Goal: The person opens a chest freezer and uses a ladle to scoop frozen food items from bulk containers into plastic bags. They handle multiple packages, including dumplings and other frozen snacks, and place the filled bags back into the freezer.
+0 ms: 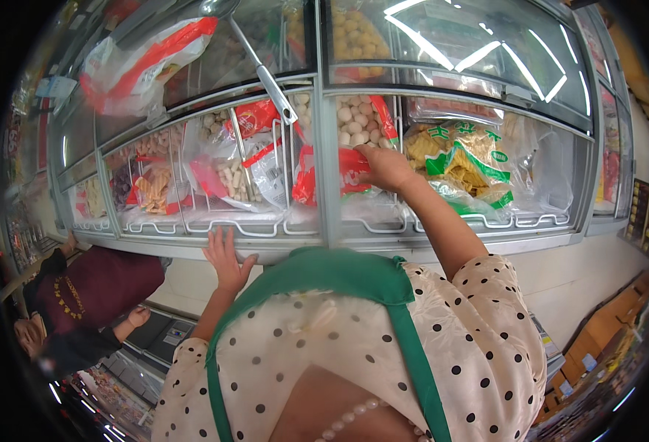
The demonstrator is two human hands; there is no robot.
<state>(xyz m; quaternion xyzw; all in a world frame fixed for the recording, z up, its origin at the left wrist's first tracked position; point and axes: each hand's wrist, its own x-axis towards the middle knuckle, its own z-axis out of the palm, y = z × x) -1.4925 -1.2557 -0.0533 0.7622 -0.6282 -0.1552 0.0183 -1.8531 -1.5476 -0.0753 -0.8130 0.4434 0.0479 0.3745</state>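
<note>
My right hand (388, 168) reaches into a chest freezer and grips the edge of a red plastic bag (353, 166), beside a bag of round white balls (356, 121). With its fingers spread, my left hand (228, 259) rests at the freezer's front rim (269, 255), holding nothing. Right of my right hand lies a clear and green bag of yellow food (465, 160). Farther left are a bag of short pale pieces (238, 179) and an open bag of orange-brown pieces (154, 190). A metal scoop (269, 85) lies across the glass lid, its handle end over the opening.
Sliding glass lids (457, 55) cover the far side. A red and white plastic bag (147, 66) lies on the left lid. White wire dividers (236, 225) separate the bags. Another person in a dark red apron (100, 284) stands at the left. Cardboard boxes (595, 342) stand at the lower right.
</note>
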